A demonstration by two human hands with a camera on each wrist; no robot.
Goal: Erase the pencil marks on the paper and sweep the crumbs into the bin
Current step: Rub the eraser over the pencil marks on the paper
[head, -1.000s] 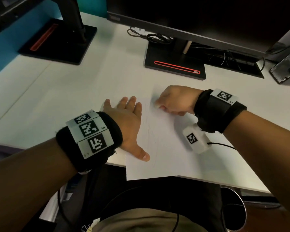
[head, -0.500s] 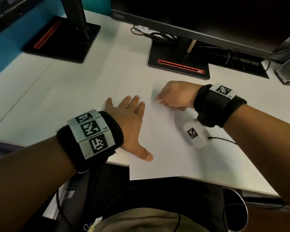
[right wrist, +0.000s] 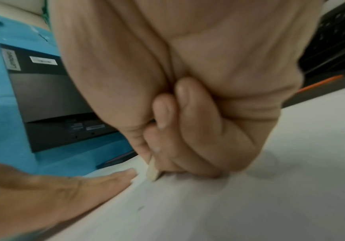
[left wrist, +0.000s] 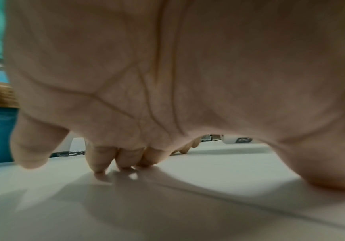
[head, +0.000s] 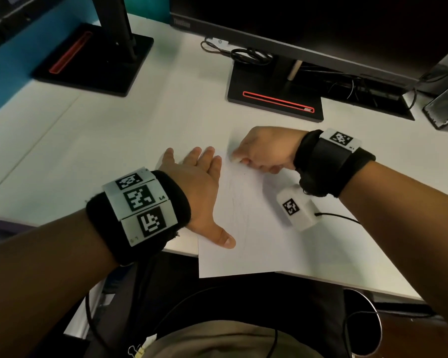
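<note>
white counter [head: 109, 140] under two dark monitors, with the paper [head: 264, 244] lying at its near edge, one corner hanging over. compared with a moment ago the right hand [head: 267, 148] has barely shifted: it stays at the sheet's far left corner, fingers curled, pinching a small pale eraser [right wrist: 152, 172] against the paper. the left hand [head: 197, 187] remains spread flat, pinning the sheet's left edge. faint pencil marks [head: 241, 202] in the middle still show, so i'd judge the erasing is far from finished. a bin rim [head: 373, 319] shows below the counter's edge.

White desk [head: 109, 140], paper [head: 256, 249] overhanging front edge, two monitor stands [head: 274, 102]
</note>
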